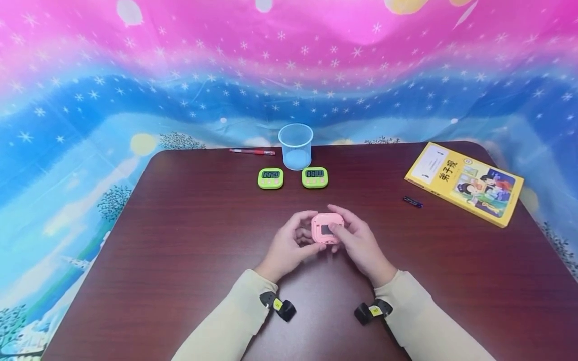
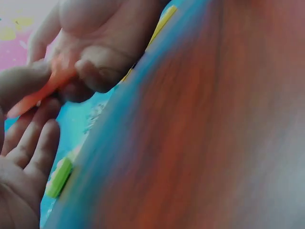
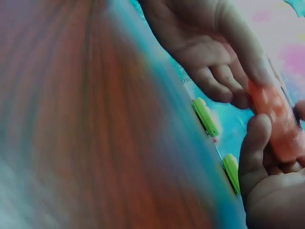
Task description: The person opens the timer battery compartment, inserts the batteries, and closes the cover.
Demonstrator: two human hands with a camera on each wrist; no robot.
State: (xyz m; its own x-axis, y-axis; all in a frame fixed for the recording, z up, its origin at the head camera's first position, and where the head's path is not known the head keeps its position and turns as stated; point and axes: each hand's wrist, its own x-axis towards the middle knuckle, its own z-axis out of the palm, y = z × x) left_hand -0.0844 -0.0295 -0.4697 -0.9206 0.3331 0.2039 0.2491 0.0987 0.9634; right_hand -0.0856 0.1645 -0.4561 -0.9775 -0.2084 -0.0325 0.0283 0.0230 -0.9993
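Above the near middle of the table, both hands hold a small pink timer [image 1: 319,235] with a dark rectangle on its upper face. My left hand [image 1: 289,245] grips its left edge between thumb and fingers. The right hand [image 1: 361,243] holds the right side, its thumb pressed on the face and its index finger along the far edge. In both wrist views the pink timer [image 3: 279,124] shows nearly edge-on between the fingers. A small dark blue battery [image 1: 413,201] lies on the table to the right.
Two green timers [image 1: 271,179] with lit digits stand side by side farther back on the brown table [image 1: 189,240]. Behind them is a translucent blue cup [image 1: 296,148], with a red pen [image 1: 252,152] left of it. A yellow book [image 1: 465,185] lies at the right edge.
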